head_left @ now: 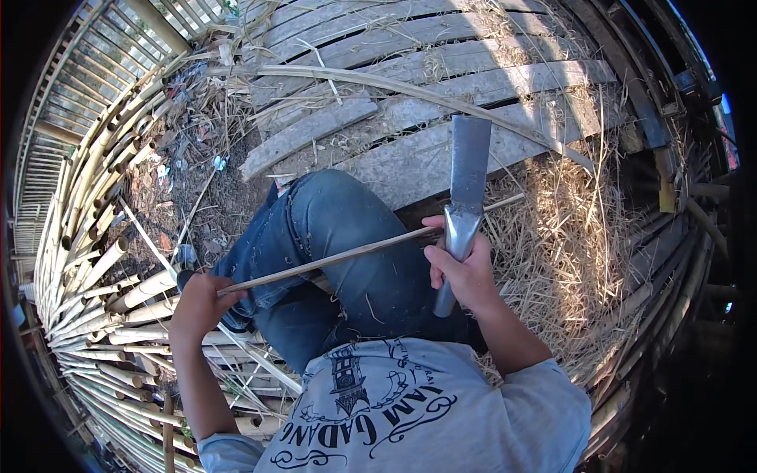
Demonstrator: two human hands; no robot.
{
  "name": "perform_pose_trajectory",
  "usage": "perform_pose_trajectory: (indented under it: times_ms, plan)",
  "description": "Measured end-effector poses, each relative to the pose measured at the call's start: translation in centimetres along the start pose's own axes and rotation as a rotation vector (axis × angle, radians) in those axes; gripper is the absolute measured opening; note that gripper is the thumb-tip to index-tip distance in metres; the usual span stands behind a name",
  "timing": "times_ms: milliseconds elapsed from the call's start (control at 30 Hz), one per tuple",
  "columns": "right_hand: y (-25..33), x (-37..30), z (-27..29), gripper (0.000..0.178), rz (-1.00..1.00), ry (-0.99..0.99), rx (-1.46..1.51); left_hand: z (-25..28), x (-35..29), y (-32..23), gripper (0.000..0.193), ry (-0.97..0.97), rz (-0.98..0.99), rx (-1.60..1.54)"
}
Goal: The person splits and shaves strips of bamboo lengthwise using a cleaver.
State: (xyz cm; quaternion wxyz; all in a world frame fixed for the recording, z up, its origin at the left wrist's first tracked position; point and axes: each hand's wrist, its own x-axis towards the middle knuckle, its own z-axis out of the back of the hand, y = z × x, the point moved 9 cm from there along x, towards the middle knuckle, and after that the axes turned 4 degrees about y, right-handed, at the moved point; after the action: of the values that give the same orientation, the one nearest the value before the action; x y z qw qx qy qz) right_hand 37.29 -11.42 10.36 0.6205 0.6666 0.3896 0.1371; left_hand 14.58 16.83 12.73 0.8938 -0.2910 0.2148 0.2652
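A thin bamboo strip (339,257) runs slantwise across my bent knees. My left hand (201,303) grips its lower left end in closed fingers. Wrapped round the metal handle of a broad-bladed knife (467,181) is my right hand (464,268), in front of my right side. The blade points away from me, square at its tip. The strip passes at the knife where the handle meets the blade, and its far end sticks out to the right. Fingertips of the right hand lie close to the strip; whether they pinch it I cannot tell.
Bamboo poles (118,315) lie stacked along the left. Wooden planks (410,71) form a platform ahead, with a long curved bamboo strip (378,82) across it. A heap of shavings (560,244) covers the right side. A bamboo fence (102,59) stands at the far left.
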Motion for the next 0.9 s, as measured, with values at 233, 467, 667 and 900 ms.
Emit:
perform_pose_trajectory:
  times_ms: [233, 467, 667, 900]
  plan:
    - [3.1, -2.0, 5.6, 0.022, -0.002, -0.219, -0.814, 3.1, -0.2, 3.2, 0.022, -0.281, 0.014, 0.245]
    - [-0.1, -2.3, 4.2, 0.027, -0.133, -0.177, -0.85, 10.4, -4.9, -2.7, 0.064, -1.099, 0.081, 0.302]
    - [-1.4, -0.8, 0.5, 0.02, -0.114, -0.209, -0.254, -0.7, -3.2, -8.9, 0.065, -0.751, -0.297, -1.02]
    - [-2.9, -3.0, -9.3, 0.026, -0.146, 0.147, -0.235, -3.8, 3.9, -11.7, 0.045, -0.593, -0.446, -1.701]
